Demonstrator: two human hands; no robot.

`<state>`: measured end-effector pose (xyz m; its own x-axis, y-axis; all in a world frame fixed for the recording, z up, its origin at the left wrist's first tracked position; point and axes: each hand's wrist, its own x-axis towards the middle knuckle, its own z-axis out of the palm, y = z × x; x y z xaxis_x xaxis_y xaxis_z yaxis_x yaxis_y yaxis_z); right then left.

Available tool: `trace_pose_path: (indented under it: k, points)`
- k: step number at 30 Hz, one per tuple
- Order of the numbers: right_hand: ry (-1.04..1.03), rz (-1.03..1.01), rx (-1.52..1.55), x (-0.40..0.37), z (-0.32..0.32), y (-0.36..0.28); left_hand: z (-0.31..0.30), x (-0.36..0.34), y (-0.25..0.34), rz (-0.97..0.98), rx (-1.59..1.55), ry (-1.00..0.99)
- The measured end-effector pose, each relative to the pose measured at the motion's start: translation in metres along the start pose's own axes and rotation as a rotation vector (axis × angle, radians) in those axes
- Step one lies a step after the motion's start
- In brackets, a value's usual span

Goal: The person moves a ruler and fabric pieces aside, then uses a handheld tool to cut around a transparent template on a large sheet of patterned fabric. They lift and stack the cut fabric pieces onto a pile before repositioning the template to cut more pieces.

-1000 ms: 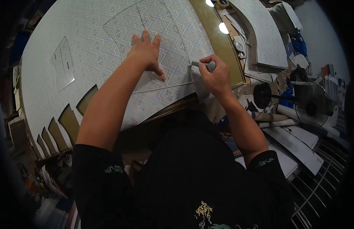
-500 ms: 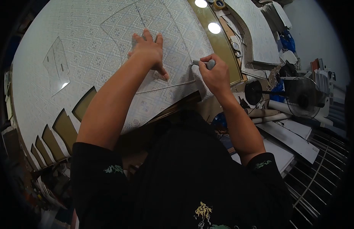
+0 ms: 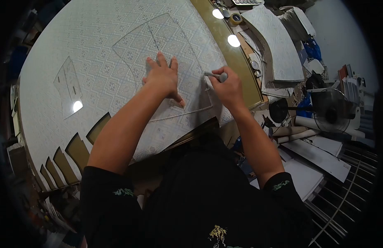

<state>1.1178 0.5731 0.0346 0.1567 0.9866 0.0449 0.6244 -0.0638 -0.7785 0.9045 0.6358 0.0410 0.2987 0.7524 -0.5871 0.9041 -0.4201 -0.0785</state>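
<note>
My left hand lies flat with its fingers spread on a large clear template, which rests on the patterned fabric. My right hand grips a grey marker, its tip at the template's right edge. A dark line runs down the template's upper middle. To the left, a smaller clear template with short slots lies on the same fabric.
Cut-out notches line the fabric's lower left edge. Right of the fabric are a tape roll, stacked pale curved pieces, a fan, white boards and a metal rack.
My right hand and the marker have moved up along the template's right edge. The whole view has shifted, so the table and templates appear lower. My left hand stays spread on the template.
</note>
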Motion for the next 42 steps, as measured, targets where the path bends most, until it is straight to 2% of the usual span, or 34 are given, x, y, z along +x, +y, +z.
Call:
trace_pose_path:
  k: [1,3,5,7,12,16,25,28,30,32,33,35,36,37,39,42]
  points:
    - [0.023,-0.004,0.016,-0.004,0.003,0.004,-0.006,-0.007,0.000,-0.011,-0.004,0.006]
    - [0.077,-0.059,0.058,-0.021,0.009,0.012,-0.025,-0.026,0.004,-0.080,-0.210,-0.013]
    - [0.125,-0.111,0.104,-0.010,0.015,0.009,-0.030,-0.027,0.004,-0.095,-0.220,-0.025]
    - [0.081,-0.008,0.123,0.003,0.019,0.006,-0.029,-0.026,0.004,-0.099,-0.228,-0.045]
    - [0.121,-0.168,0.067,0.111,0.069,-0.010,-0.030,-0.024,0.002,-0.085,-0.246,-0.060]
    - [0.143,-0.153,0.079,0.169,0.102,-0.030,-0.021,-0.020,0.000,-0.068,-0.179,0.005]
    - [0.080,-0.125,0.151,0.192,0.121,-0.015,-0.023,-0.023,0.001,-0.089,-0.236,-0.009]
    - [0.001,-0.118,0.234,0.205,0.116,-0.005,-0.026,-0.025,0.001,-0.105,-0.260,-0.032]
    - [-0.158,-0.199,0.215,0.223,0.104,-0.004,-0.026,-0.025,0.001,-0.111,-0.284,-0.031]
    - [-0.391,-0.312,0.112,0.258,0.084,-0.006,-0.027,-0.025,0.002,-0.132,-0.295,-0.037]
    - [-0.557,-0.279,0.068,0.276,0.071,-0.017,-0.028,-0.024,0.004,-0.135,-0.300,-0.037]
    - [-0.813,-0.380,0.006,0.313,0.061,-0.026,-0.027,-0.022,0.006,-0.150,-0.305,-0.055]
    - [-0.909,-0.369,0.046,0.326,0.061,-0.029,-0.028,-0.020,0.006,-0.151,-0.311,-0.052]
    - [-0.928,-0.370,0.068,0.337,0.065,-0.026,-0.030,-0.019,0.007,-0.170,-0.309,-0.074]
    - [-0.990,-0.536,0.158,0.349,0.074,-0.017,-0.034,-0.018,0.008,-0.151,-0.268,-0.093]
    - [-1.061,-0.374,0.220,0.344,0.073,-0.013,-0.032,-0.015,0.010,-0.162,-0.243,-0.099]
